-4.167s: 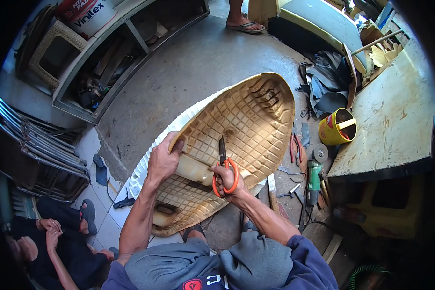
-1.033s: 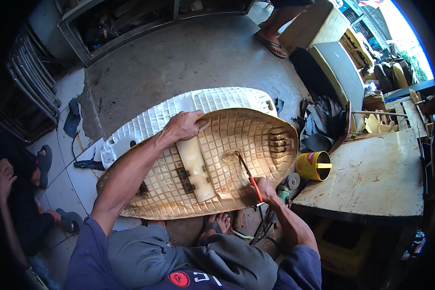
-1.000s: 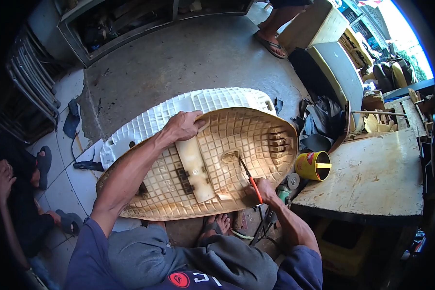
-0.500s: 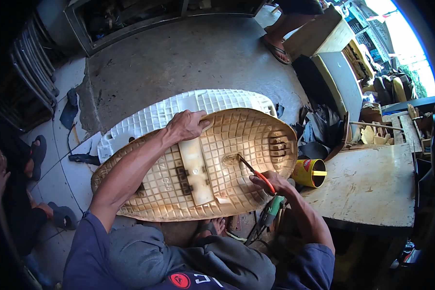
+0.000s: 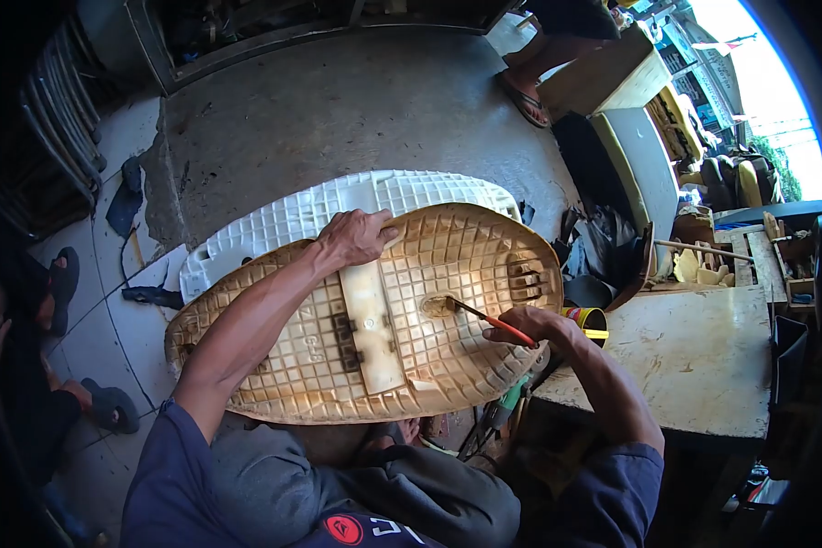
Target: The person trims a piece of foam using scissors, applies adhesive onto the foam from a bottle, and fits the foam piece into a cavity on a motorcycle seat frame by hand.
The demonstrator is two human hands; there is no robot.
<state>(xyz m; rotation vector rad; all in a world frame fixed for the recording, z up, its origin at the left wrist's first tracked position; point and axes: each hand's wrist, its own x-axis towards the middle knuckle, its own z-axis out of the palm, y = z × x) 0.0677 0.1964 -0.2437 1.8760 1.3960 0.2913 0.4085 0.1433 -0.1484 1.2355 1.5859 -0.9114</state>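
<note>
A tan, ribbed plastic seat base [image 5: 447, 352], stained brown, rests tilted over my lap with its gridded side facing me. My left hand [image 5: 354, 239] is closed over its far edge, near a pale cross strip [image 5: 372, 321]. In my right hand [image 5: 525, 324] are what look like red-handled pliers [image 5: 473, 311], with long dark jaws. Their tip is at a round, worn recess [image 5: 439, 305] in the base; whether the jaws pinch anything there cannot be made out. Behind the tan base lies a white seat base [image 5: 310, 208] of similar shape, partly covered by it.
To the right stands a worn low table [image 5: 676, 365], with a yellow can [image 5: 594, 321] by its edge. A green power tool [image 5: 507, 402] sits below the base. Dark scraps [image 5: 603, 242] lie on the floor. Other people's feet show at the left and upper right.
My right hand has moved slightly up and to the right, and the pliers lie at a flatter angle, their tip still at the recess. My left hand keeps its hold on the edge.
</note>
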